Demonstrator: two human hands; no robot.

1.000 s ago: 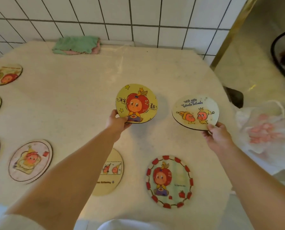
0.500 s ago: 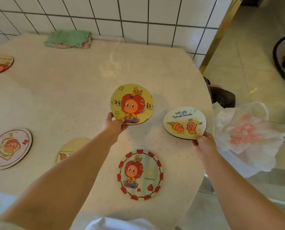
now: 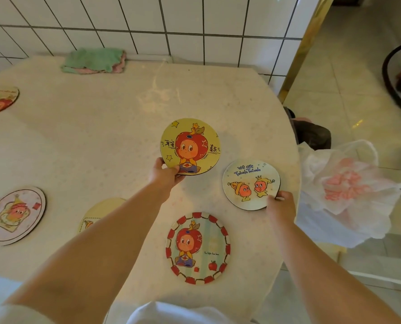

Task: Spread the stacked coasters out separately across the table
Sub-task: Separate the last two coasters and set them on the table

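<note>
Two hands pinch coasters by their near edges: left hand [image 3: 163, 175] the yellow coaster [image 3: 190, 146], right hand [image 3: 280, 204] the twin coaster [image 3: 251, 184]. The red-rimmed coaster [image 3: 197, 247] lies nearby on the table [image 3: 89, 127].

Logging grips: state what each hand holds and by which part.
Left hand pinches the yellow apple coaster at its near-left rim. Right hand grips the "we are" coaster at its near-right edge.

White tiled wall [image 3: 183, 22] behind pale stone table [image 3: 96, 127]; glossy cream floor [image 3: 349, 73].
</note>
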